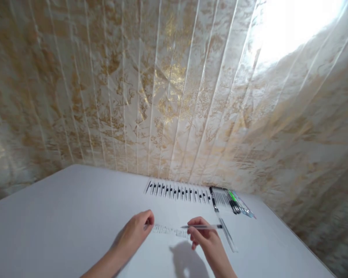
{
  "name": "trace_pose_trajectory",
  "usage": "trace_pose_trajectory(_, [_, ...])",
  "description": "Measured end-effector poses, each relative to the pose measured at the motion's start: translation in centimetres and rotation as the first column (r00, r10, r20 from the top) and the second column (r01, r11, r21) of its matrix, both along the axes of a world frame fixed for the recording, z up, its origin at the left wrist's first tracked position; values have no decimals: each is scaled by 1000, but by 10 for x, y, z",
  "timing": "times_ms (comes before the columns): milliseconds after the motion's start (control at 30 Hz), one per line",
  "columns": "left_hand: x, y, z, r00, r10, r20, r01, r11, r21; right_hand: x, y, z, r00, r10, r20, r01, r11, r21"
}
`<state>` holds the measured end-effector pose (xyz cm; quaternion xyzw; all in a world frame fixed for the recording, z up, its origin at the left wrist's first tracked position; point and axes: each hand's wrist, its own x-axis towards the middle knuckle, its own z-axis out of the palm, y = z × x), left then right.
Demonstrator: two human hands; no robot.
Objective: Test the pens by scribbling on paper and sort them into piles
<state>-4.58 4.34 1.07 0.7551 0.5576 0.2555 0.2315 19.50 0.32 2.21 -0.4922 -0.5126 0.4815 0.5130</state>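
Observation:
Between the fingers of my right hand (pixel 201 233) is a clear pen (pixel 210 227) with a black end; it lies nearly level, its tip pointing left. My left hand (pixel 139 227) has its fingers curled together at the left end of a strip of small dark marks (pixel 165 229) on the white table. What its fingers hold, if anything, is too small to make out. Just right of my right hand, a long clear and black pen piece (pixel 227 234) lies slanted on the table.
A row of several pen parts and black caps (pixel 176 192) lies along the back of the white table (pixel 60 216). To its right are several clear pens (pixel 221 197), a green item (pixel 232 196) and some bluish pens (pixel 245 208). A patterned curtain (pixel 162 96) hangs behind.

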Motion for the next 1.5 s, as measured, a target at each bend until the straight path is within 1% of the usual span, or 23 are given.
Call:
trace_pose_trajectory(100, [1,-4,1,996,-2,85,2,1000,-10,-29,15,-5,999,7,-40,-7,1000,17])
trace_pose_trajectory(200, [-1,-6,2,988,1,152,2,1000,-21,-53,30,-18,998,-18,-53,18,1000,8])
trace_pose_trajectory(267, [-2,-5,2,983,5,183,1,1000,-31,-63,36,-26,998,-26,-61,26,1000,-11])
trace_pose_trajectory(400, [-3,-5,0,976,9,219,1,999,-48,-71,39,-33,998,-17,-58,15,999,-37])
trace_pose_trajectory(500, [-4,-4,0,971,20,237,-3,998,-69,-72,38,-33,999,0,-43,-2,999,-42])
trace_pose_trajectory(667, [-4,-3,-3,965,71,253,-39,991,-130,-76,42,-34,999,42,11,-41,999,-34])
trace_pose_trajectory(800, [-3,-1,-6,965,76,251,-39,988,-152,-89,45,-38,995,34,92,-34,999,0])
trace_pose_trajectory(900, [-3,-1,-6,969,45,242,-11,990,-138,-90,45,-31,980,-10,199,0,999,51])
trace_pose_trajectory(967, [-4,-2,-7,971,1,237,28,992,-120,-73,43,-18,953,-83,291,55,993,104])
trace_pose_trajectory(1033, [-10,-1,-7,969,-67,237,94,990,-105,-39,38,0,898,-201,391,147,976,164])
trace_pose_trajectory(1100, [-17,1,-9,960,-148,237,174,980,-96,9,28,17,799,-331,502,260,943,209])
trace_pose_trajectory(1167, [-23,3,-11,949,-211,236,239,966,-97,61,14,26,651,-422,631,367,903,224])
trace_pose_trajectory(1200, [-25,4,-12,944,-229,236,257,961,-97,85,7,25,569,-440,695,412,884,222])
trace_pose_trajectory(1267, [-25,7,-15,943,-238,232,264,960,-91,121,-5,18,427,-414,804,470,861,195])
trace_pose_trajectory(1333, [-22,8,-19,948,-223,226,245,967,-75,141,-8,5,319,-349,881,489,857,163])
trace_pose_trajectory(1400, [-18,8,-24,952,-202,228,219,974,-51,149,-4,-8,246,-279,928,474,870,135])
trace_pose_trajectory(1467, [-17,10,-28,958,-169,234,178,984,-17,150,4,-16,204,-220,954,442,890,111])
trace_pose_trajectory(1500, [-17,13,-29,964,-136,231,138,990,7,149,8,-18,191,-197,962,426,899,100])
